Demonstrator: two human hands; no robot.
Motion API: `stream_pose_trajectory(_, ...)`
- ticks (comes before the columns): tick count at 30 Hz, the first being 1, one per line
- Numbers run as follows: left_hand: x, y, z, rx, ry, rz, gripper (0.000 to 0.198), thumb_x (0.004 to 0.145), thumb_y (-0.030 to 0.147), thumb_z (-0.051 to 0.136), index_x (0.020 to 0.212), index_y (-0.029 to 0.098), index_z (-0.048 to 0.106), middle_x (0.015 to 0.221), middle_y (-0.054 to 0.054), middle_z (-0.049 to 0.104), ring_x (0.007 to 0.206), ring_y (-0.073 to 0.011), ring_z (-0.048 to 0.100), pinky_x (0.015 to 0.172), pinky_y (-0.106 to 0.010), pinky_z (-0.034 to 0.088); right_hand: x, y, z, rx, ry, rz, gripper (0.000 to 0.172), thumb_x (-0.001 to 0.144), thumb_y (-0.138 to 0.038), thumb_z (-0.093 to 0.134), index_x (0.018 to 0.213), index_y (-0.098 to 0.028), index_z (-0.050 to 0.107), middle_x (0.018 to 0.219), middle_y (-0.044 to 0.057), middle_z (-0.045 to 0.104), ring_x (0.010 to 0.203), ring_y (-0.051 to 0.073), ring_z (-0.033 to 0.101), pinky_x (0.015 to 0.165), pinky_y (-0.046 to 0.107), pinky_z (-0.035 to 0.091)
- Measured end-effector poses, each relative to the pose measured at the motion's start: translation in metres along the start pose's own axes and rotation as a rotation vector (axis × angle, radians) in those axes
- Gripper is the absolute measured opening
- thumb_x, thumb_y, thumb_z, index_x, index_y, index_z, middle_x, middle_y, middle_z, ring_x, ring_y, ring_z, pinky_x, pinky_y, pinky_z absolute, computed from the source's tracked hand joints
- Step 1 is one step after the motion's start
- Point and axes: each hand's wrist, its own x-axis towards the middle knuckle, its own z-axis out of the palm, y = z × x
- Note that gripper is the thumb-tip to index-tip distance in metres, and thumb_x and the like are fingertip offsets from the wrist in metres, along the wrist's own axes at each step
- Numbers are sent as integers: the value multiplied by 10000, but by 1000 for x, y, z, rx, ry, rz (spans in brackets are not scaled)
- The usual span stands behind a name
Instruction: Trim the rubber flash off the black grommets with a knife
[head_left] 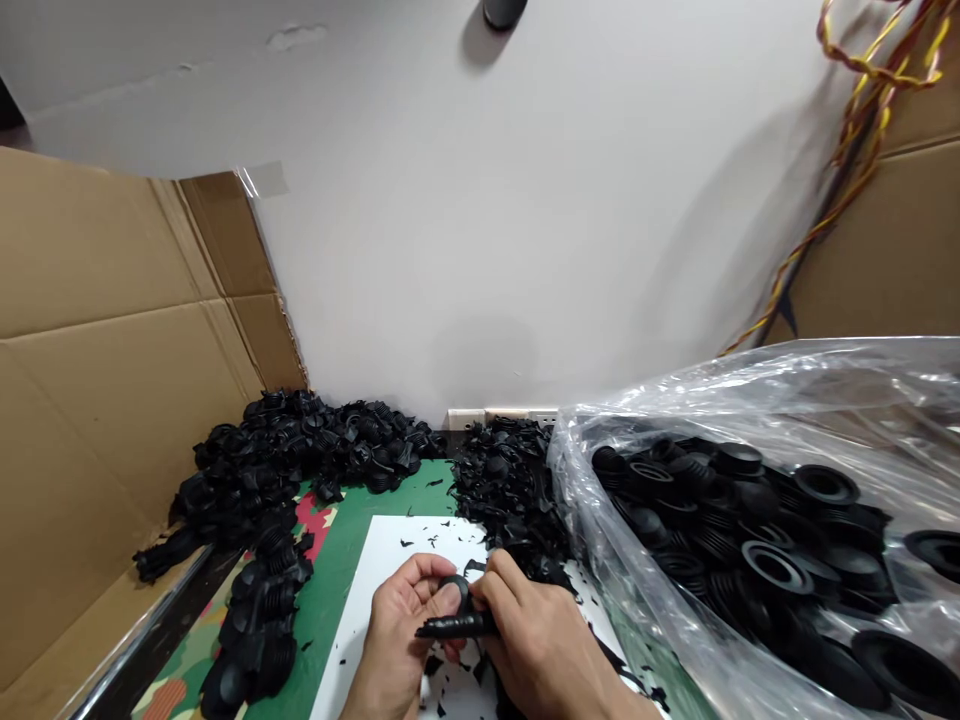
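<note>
Low in the middle of the head view, my left hand (396, 640) pinches a small round black rubber part (457, 592) between thumb and fingers. My right hand (536, 630) is closed close beside it, touching or nearly touching the part. A dark, rod-like black tool (456, 626) sticks out of the right fist toward the left hand; its kind and working tip cannot be made out. Under both hands lies a white sheet (360, 600) sprinkled with black rubber scraps. A dense heap of black trimmings (510, 490) lies just beyond the right hand.
Black ribbed rubber parts (300, 450) are piled at the back left, trailing forward in a row (259, 620). A clear plastic bag (600, 540) at right holds more ribbed parts (750, 520). Cardboard (112, 300) stands left. Twisted wires (847, 170) hang right before a pale wall (480, 220).
</note>
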Motion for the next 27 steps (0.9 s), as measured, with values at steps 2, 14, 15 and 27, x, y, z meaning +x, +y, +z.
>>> stream_pose_trajectory(2,-1,2,2,62,28,60,236,638,298,788,742,143,643,517,40,569,404,-65,480,397,-162,362,0,-4,5,-106,-1,19,154,714,-65,474,755,-203,530,685,28,584,404,151,519,376,273,218)
stream_pose_trajectory(14,-5,7,-3,-251,-188,-11,251,658,292,792,791,150,634,527,-5,604,436,-108,546,442,-195,386,14,26,-4,275,49,510,167,783,-148,394,669,-221,491,580,11,602,513,167,568,487,249,446)
stream_pose_trajectory(15,-3,7,-4,-276,-187,-14,231,675,276,781,801,156,628,545,-5,609,451,-108,549,451,-195,387,14,25,-5,334,42,507,169,791,-165,401,663,-221,496,579,12,605,518,168,565,487,249,451)
stream_pose_trajectory(27,0,3,-11,-154,-42,-73,270,617,227,809,738,169,575,632,-2,633,560,-140,612,490,-212,442,15,17,-11,518,104,510,209,826,-284,459,634,-219,511,565,4,590,517,165,543,474,242,422)
